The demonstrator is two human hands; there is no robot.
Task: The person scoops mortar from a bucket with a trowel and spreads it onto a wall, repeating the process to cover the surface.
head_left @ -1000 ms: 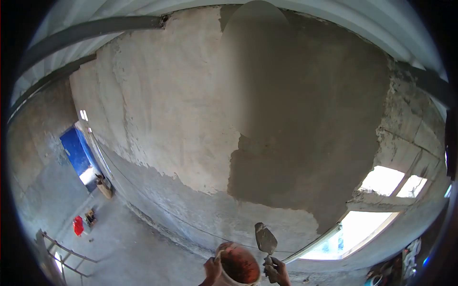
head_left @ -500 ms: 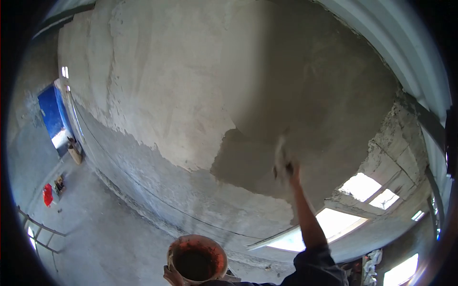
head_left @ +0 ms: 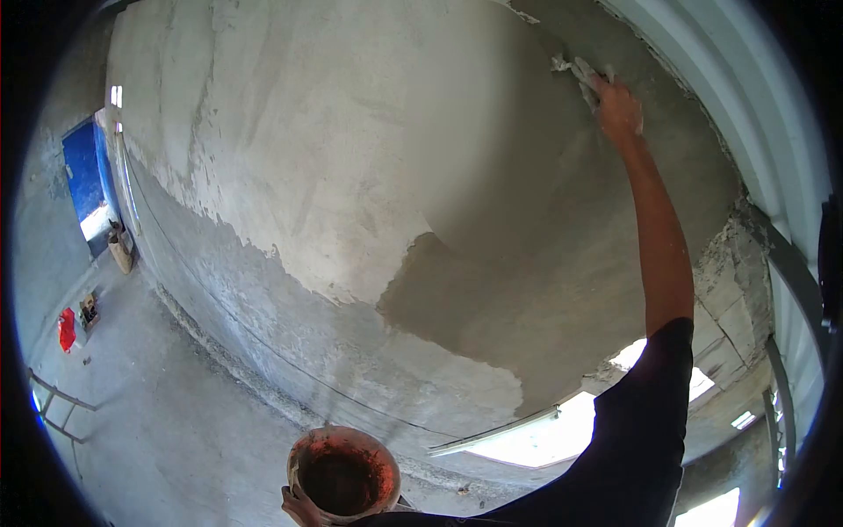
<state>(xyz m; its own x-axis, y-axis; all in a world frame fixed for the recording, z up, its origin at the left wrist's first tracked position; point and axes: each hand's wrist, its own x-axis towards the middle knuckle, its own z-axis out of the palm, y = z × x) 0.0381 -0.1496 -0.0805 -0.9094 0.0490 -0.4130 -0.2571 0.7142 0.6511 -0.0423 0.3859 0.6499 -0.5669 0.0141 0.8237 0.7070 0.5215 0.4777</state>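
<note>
High on the wall, my right hand [head_left: 620, 111] is closed around a plastering trowel [head_left: 583, 77], its blade against the dark wet plaster [head_left: 553, 202] close to the upper edge. A pale smear shows at the blade's tip. Below, at the bottom of the view, my left hand [head_left: 300, 507] grips the side of a bucket [head_left: 391, 465]. The bucket's inside is orange-red and stained, with dark grey mortar [head_left: 338, 485] in it. Most of the left fingers are hidden behind the bucket.
Lighter plaster [head_left: 290, 149] covers the wall's left part. A window opening [head_left: 544, 435] lies below the dark patch, and a metal roof edge [head_left: 746, 114] runs along the upper right. Far below on the floor are a red bag [head_left: 67, 330] and a blue door [head_left: 85, 171].
My right hand and the trowel have swept from the lower part of the dark plaster up to the top, arm stretched out. The bucket in my left hand sits slightly further left in view.
</note>
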